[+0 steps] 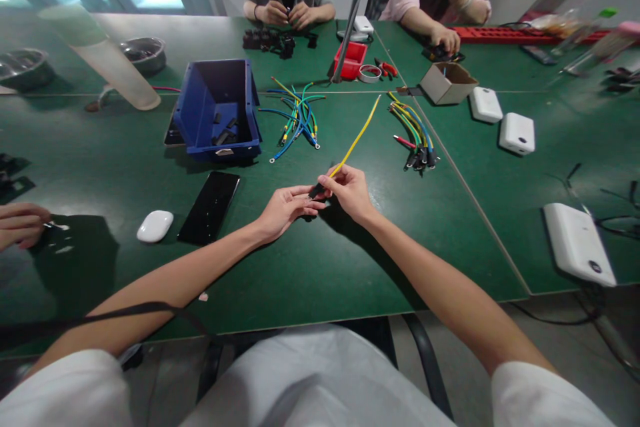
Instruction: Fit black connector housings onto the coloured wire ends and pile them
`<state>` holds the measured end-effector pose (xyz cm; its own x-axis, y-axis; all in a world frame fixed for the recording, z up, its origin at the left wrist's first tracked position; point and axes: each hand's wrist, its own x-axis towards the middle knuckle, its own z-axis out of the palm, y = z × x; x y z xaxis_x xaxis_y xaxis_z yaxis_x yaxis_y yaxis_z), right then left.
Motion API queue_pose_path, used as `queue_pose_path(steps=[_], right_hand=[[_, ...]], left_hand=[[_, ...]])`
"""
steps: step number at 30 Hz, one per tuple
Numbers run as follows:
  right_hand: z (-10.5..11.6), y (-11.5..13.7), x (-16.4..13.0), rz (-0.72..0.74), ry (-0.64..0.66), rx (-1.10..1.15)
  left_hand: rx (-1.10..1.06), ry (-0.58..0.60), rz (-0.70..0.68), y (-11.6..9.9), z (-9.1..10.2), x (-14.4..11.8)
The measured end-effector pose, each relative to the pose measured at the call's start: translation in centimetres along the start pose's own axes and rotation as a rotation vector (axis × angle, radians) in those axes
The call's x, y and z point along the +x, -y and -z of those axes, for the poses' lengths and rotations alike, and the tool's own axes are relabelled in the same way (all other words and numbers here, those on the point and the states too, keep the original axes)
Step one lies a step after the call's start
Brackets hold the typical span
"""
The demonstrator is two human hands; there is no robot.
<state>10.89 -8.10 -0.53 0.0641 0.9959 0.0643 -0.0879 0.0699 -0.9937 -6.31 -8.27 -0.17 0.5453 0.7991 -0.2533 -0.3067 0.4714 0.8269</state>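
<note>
My left hand (286,212) is closed, its fingertips pinching a small black sleeve-like piece (316,191) at the near end of a yellow wire (357,138). My right hand (354,193) grips that wire close to the black piece, thumb and fingers pressed together. The wire's free end slants up and away to the right. Beyond my hands lies a loose pile of blue, green and yellow wires (299,117) with ring terminals. To the right is a bundle of similar wires (415,127), black pieces on their near ends.
A blue bin (245,113) holding black pieces stands left, behind a black phone (209,208) and white case (155,226). White devices (577,243) and a cardboard box (449,83) lie right. Another person's hand (23,223) is at left; two people sit opposite.
</note>
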Motion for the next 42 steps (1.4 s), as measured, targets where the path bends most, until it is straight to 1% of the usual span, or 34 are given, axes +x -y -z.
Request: queue_pose_path(steps=[3, 8, 13, 23, 35, 42], right_hand=[[0.1, 0.1, 0.1, 0.005, 0.021, 0.011], [0.2, 0.2, 0.2, -0.03, 0.056, 0.046], [0.4, 0.5, 0.2, -0.061, 0.078, 0.036], [0.5, 0.9, 0.2, -0.14, 0.08, 0.086], [0.7, 1.1, 0.3, -0.147, 0.097, 0.076], [0.8, 1.0, 0.3, -0.134, 0.107, 0.079]], left_hand=[[-0.012, -0.006, -0.006, -0.1, 0.1, 0.1], [0.01, -0.075, -0.022, 0.1, 0.3, 0.2], [0.025, -0.101, -0.037, 0.1, 0.2, 0.2], [0.037, -0.098, -0.058, 0.1, 0.0, 0.0], [0.07, -0.075, -0.102, 0.3, 0.0, -0.2], [0.137, -0.053, -0.118, 0.4, 0.1, -0.2]])
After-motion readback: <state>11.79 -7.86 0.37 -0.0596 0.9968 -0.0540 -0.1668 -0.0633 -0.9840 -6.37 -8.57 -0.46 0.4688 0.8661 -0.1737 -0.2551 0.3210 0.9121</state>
